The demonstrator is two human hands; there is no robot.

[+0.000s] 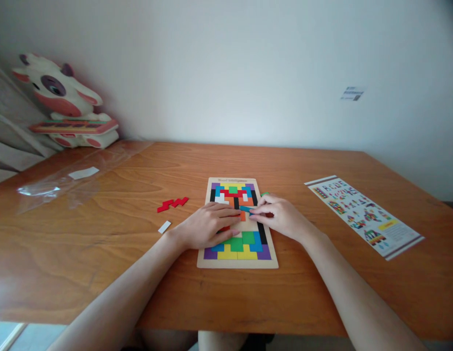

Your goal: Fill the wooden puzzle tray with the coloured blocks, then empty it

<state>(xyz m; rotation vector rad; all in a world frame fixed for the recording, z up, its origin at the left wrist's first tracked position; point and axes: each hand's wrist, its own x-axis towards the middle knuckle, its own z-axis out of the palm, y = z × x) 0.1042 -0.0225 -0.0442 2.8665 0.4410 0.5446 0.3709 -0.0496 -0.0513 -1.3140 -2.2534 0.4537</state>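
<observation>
A wooden puzzle board (237, 263) lies on the table in front of me, filled in large part with coloured block pieces. Over its left side my left hand (215, 224) rests flat with fingers stretched out, covering some pieces. My right hand (277, 213) pinches a blue puzzle piece (245, 209) between thumb and fingers above the board's middle right. Bare wood (251, 225) shows just below that piece. Green pieces (236, 243) and yellow pieces (226, 255) fill the near end. A bit of a green piece (265, 194) shows behind my right hand.
Left of the board lie red pieces (172, 204) and a white piece (164, 226). A printed pattern sheet (365, 214) is at the right. Clear plastic wrapping (44, 192) and a cow-shaped toy keyboard (75, 126) occupy the far left. A wall (230, 73) stands behind the table.
</observation>
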